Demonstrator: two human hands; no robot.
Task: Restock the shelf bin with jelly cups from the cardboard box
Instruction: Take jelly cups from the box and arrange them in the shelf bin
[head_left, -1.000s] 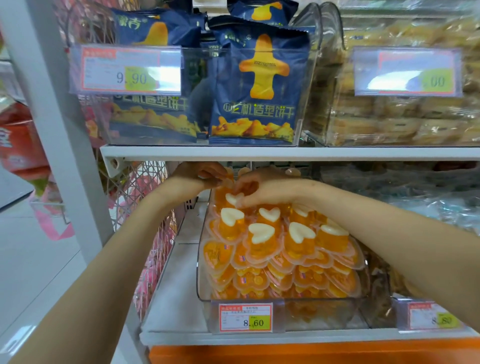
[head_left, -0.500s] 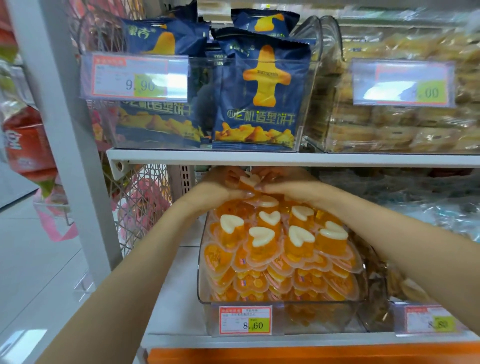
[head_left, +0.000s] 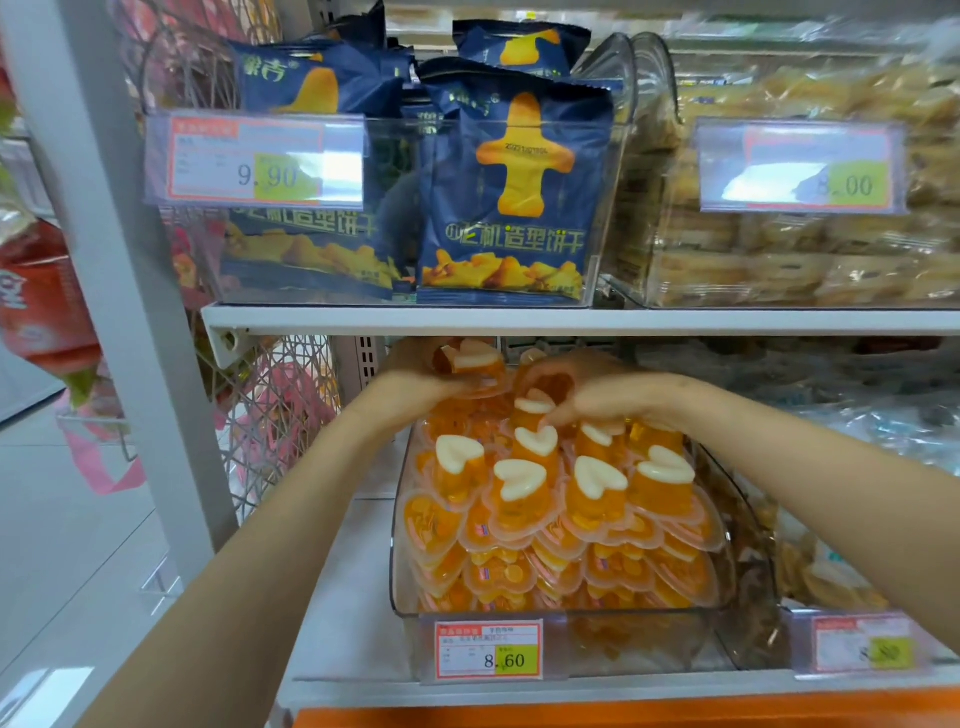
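L grip (head_left: 410, 382) holds jelly cup (head_left: 475, 364) over bin (head_left: 398, 551).

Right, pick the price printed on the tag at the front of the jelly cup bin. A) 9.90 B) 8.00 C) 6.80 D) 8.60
D: the price tag clipped to the front of the clear shelf bin that holds the orange heart-shaped jelly cups reads 8.60.

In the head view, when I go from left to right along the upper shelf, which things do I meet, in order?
grey shelf post → 9.90 price tag → blue biscuit packet → 8.00 price tag
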